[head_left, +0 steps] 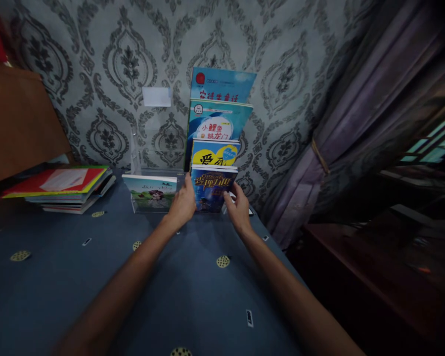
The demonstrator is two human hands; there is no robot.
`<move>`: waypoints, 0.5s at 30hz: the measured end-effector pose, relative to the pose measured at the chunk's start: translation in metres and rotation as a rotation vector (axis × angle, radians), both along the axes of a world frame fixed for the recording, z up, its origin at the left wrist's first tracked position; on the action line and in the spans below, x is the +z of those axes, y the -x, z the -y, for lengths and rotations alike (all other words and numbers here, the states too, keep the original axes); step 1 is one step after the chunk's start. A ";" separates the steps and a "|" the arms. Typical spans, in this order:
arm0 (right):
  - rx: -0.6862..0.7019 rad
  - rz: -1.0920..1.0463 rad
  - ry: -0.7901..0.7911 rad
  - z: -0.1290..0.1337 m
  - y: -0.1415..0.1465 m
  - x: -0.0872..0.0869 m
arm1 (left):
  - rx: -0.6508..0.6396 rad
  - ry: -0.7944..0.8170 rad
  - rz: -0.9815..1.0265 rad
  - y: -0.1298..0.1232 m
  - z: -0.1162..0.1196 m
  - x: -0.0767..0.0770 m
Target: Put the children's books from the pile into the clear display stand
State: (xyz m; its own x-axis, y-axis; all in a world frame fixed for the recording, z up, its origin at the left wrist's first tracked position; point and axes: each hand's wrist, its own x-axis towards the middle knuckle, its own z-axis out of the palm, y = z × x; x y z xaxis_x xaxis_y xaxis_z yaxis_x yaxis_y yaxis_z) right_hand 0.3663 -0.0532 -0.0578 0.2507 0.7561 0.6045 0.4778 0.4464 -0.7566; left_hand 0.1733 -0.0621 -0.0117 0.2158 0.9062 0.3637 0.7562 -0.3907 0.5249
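A dark blue book (pixel 211 190) stands upright at the front of a stepped row of books, between my two hands. My left hand (pixel 183 200) presses its left edge, and my right hand (pixel 238 205) grips its right edge with thumb and fingers. Behind it rise a yellow and blue book (pixel 215 152), a light blue book with a white circle (pixel 218 121) and a taller blue book (pixel 222 85). Left of my left hand, a green and blue book (pixel 152 193) stands in the front tier of a clear stepped rack (pixel 159 148).
A stack of books and folders (pixel 72 190) lies on the blue tablecloth (pixel 107 272) at the left, beside a brown box (pixel 18 118). Patterned wallpaper (pixel 129 59) backs the table. A tied purple curtain (pixel 330 128) hangs at the right, near dark red furniture (pixel 356 267).
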 end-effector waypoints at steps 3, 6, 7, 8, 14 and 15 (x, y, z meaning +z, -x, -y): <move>0.004 -0.014 0.005 0.000 0.000 0.000 | 0.006 0.000 0.000 0.000 -0.001 -0.002; 0.013 -0.028 -0.011 -0.002 0.000 -0.001 | 0.007 -0.021 0.012 0.000 -0.002 -0.003; 0.017 -0.032 -0.018 -0.002 0.000 -0.002 | 0.006 -0.029 0.013 0.000 -0.002 -0.004; 0.020 -0.037 -0.025 -0.003 0.000 -0.003 | 0.007 -0.033 0.011 0.000 -0.002 -0.004; 0.023 -0.059 -0.080 -0.010 -0.003 -0.014 | 0.027 -0.050 0.001 0.001 -0.005 -0.006; 0.024 -0.036 -0.094 -0.010 -0.003 -0.016 | 0.025 -0.063 0.007 0.001 -0.005 -0.007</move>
